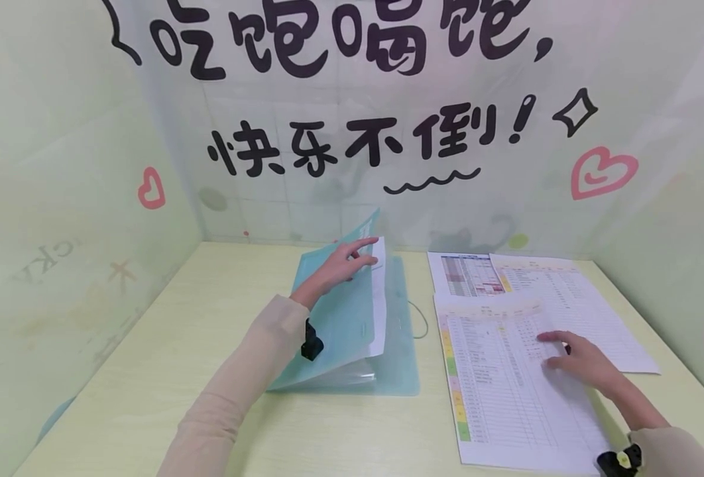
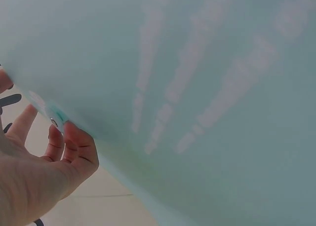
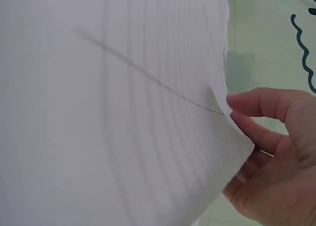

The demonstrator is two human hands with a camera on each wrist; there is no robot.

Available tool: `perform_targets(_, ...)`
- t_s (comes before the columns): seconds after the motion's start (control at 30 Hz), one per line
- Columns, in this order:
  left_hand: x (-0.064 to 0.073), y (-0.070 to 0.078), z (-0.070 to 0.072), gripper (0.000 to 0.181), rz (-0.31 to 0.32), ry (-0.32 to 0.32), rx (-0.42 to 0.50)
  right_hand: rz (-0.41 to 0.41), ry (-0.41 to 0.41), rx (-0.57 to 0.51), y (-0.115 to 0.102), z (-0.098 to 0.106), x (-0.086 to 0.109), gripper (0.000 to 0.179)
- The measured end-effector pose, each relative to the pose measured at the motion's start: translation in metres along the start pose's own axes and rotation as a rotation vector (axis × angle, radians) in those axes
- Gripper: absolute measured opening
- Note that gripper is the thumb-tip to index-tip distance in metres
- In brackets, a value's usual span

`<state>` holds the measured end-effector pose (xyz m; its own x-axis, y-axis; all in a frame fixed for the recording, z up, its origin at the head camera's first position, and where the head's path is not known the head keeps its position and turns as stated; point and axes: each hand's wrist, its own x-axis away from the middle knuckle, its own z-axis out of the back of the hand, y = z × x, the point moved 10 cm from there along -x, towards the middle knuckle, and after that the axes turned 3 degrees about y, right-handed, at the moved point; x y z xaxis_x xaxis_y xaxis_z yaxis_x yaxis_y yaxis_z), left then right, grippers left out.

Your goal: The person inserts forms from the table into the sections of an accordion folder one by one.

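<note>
On the desk (image 1: 167,318), the folder (image 1: 404,361) lies part open, its cover (image 1: 340,324) pinched in the left hand's (image 1: 345,262) grip; a slip there could let it fall and crease the white page (image 1: 379,305) under it. Right of the folder, the right hand's (image 1: 585,359) thumb and finger are clamped on the form's (image 1: 501,391) edge, and lifting by that alone could bend it or drag the rear sheets (image 1: 596,321) askew.

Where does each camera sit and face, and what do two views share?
Head: head-worn, facing forward and down at table and wall; left hand, right hand and sleeves show.
Left wrist: worn there, facing the teal folder; left hand shows.
Right wrist: worn there, facing a paper sheet; right hand shows.
Shared: head and left wrist both show the teal folder and left hand.
</note>
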<state>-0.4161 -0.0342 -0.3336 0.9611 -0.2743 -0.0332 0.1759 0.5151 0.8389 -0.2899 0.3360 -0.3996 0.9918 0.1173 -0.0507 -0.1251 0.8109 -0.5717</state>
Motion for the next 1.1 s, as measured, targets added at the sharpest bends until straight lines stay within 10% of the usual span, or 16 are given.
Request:
perform_targets(0.33, 0.001, 0.001, -0.001, 0.049, -0.017, 0.015, -0.003, 0.326, 0.015, -0.118, -0.037, 0.023, 0.002, 0.056)
perform_targets(0.7, 0.001, 0.000, -0.005, 0.049, -0.011, 0.010, -0.001, 0.372, 0.031, -0.148, -0.051, 0.044, -0.004, 0.043)
perform_targets(1.1, -0.010, -0.009, -0.007, 0.048, 0.000, 0.001, -0.013, 0.268, -0.005, -0.419, -0.063, 0.059, -0.015, 0.051)
